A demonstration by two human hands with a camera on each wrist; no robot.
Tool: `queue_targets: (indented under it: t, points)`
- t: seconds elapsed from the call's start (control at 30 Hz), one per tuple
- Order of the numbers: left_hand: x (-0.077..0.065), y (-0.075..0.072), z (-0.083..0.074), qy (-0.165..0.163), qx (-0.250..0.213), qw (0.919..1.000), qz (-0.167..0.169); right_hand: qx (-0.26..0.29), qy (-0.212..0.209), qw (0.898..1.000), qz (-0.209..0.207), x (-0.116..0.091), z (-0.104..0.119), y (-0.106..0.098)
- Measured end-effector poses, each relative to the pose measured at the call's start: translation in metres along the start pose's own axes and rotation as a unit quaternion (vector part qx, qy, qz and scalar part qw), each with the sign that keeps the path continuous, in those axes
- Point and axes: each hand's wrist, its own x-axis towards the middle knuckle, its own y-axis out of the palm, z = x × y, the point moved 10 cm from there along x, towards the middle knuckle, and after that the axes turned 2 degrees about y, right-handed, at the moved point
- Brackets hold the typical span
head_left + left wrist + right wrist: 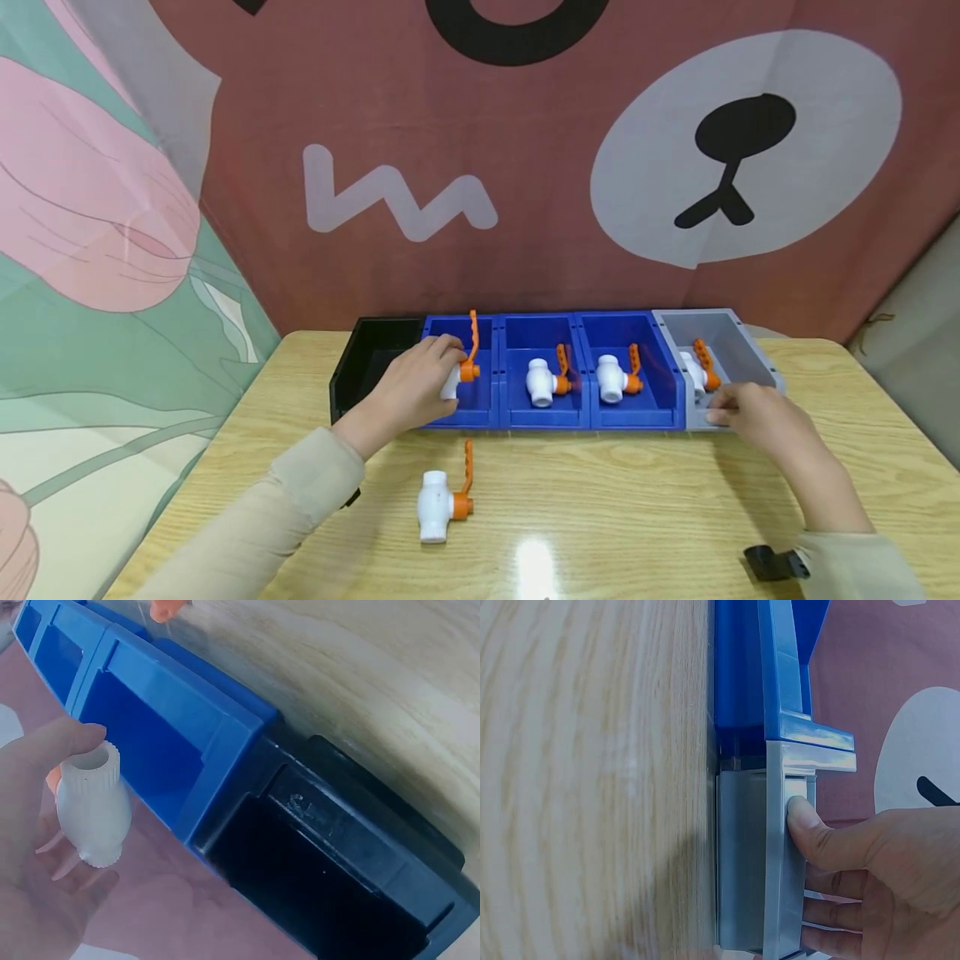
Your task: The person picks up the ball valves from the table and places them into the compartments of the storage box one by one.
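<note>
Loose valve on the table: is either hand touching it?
No, the head view shows the loose valve on the table with the left hand and right hand both apart from it.

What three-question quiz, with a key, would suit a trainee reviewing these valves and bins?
1. How many white valves show in the head view, counting any being held?
2. True or false: the left hand is empty.
3. Which color of bin does the right hand grip: A) black, B) blue, C) gray?

Key:
1. Five.
2. False; it holds a white valve.
3. C, the gray bin.
</note>
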Motion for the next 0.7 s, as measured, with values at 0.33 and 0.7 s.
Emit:
queue_targets:
  t: [0.33, 0.7]
  points:
    - [0.004, 0.014, 0.014, -0.022, -0.022, 0.9994, 0.015, 0.001, 0.000, 1.000, -0.002, -0.001, 0.000, -0.001]
    - [0.009, 0.028, 0.019, -0.032, -0.024, 0.9983, 0.042, 0.003, -0.002, 1.000, -0.001, 0.000, 0.000, 0.000]
